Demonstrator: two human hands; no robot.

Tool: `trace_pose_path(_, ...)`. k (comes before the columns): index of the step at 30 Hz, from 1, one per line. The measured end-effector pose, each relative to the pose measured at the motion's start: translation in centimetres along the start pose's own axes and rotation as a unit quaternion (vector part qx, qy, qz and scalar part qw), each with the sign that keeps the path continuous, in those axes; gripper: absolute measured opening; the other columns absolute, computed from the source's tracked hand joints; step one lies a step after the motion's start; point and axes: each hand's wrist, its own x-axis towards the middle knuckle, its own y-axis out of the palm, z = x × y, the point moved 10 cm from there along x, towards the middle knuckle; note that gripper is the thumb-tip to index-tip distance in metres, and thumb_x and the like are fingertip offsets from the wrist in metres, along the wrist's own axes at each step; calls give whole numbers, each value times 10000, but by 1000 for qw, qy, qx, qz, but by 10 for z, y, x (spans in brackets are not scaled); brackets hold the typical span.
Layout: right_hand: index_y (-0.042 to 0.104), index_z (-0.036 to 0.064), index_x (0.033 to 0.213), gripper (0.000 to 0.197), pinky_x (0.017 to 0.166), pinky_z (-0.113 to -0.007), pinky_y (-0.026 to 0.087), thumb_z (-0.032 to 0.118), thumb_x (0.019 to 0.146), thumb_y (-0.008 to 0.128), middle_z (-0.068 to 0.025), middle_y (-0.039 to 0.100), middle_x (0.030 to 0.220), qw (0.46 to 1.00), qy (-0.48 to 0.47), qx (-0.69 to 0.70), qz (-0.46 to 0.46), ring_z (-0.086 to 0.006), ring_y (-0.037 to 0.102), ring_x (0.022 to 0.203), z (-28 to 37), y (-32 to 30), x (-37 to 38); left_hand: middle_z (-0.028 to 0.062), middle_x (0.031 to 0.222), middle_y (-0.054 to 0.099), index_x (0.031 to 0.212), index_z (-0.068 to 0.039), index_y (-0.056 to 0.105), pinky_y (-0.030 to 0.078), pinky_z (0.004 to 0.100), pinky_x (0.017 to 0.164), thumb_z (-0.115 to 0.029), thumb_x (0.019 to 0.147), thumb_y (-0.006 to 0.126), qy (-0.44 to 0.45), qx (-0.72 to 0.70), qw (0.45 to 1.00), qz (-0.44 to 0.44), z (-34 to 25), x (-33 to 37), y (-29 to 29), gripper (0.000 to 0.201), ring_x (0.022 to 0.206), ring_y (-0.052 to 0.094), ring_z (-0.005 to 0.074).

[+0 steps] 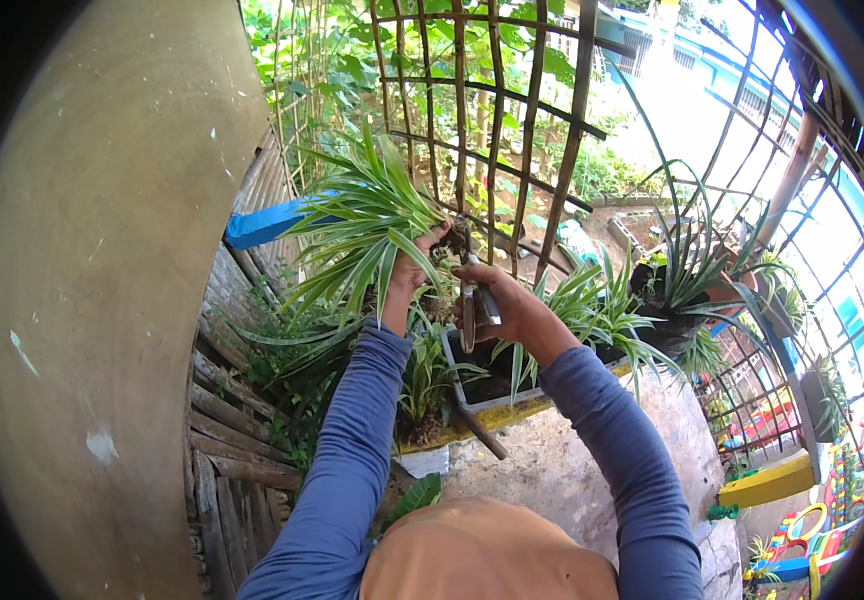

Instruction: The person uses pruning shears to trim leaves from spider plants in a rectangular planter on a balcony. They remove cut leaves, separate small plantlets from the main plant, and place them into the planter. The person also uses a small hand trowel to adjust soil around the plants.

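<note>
My left hand (414, 262) grips an uprooted spider plant (367, 215) at its base. Its green-and-white striped leaves fan out to the left, and the root end points right. Just beside it, my right hand (517, 312) is closed round the handles of metal pruning shears (469, 315). Their jaws point up, against or very near the root end; whether they touch it I cannot tell. Below both hands stands a grey rectangular planter (457, 360) with dark soil, and more spider plants (592, 305) grow at its right.
A bamboo lattice fence (497, 85) rises behind the planter. To the left are a blue bar (267, 225), bamboo slats (227, 375) and a large tan panel (117, 300). A long-leaved potted plant (692, 275) stands at the right. A stick (480, 435) juts out below the planter.
</note>
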Motion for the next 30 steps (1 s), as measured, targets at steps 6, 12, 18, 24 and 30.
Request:
trace_pose_path(6, 541, 109, 841, 324, 677, -504, 433, 407, 770, 644, -74, 533, 683, 999, -16, 23, -21, -246, 554, 654, 9, 4, -3, 25, 934, 662, 919, -37, 682, 482, 280, 744, -173, 824, 713, 76, 108, 991, 35, -17, -4, 17, 169, 794, 592, 118)
trace_pose_path(12, 503, 71, 780, 344, 653, -509, 458, 387, 761, 637, -117, 556, 659, 996, 13, 84, -26, -289, 575, 633, 12, -10, 15, 17, 916, 663, 915, -64, 672, 471, 303, 816, -121, 803, 710, 101, 230, 963, 94, -18, 4, 29, 131, 856, 594, 137)
trace_pose_path(18, 495, 40, 953, 300, 654, -442, 530, 281, 799, 585, -109, 601, 723, 999, -24, 40, -5, -243, 607, 633, 11, -26, 29, 41, 952, 652, 921, -70, 631, 456, 306, 903, -46, 781, 711, 131, 113, 966, 191, -28, 5, 46, 163, 982, 592, 155)
trace_pose_path(24, 480, 63, 927, 237, 564, -370, 543, 251, 833, 589, -101, 596, 708, 986, -93, 140, 6, -203, 594, 577, 6, -31, 38, 49, 979, 669, 990, -40, 642, 482, 300, 877, -30, 779, 720, 110, 61, 986, 107, -15, 17, 41, 225, 925, 624, 166)
trace_pose_path(30, 496, 55, 943, 344, 715, -444, 513, 359, 830, 610, -108, 606, 744, 991, -32, 132, -2, -240, 622, 707, -5, -34, 35, 30, 912, 670, 948, -44, 662, 500, 269, 793, -83, 771, 752, 6, 36, 993, 111, 1, 32, 39, 202, 862, 633, 148)
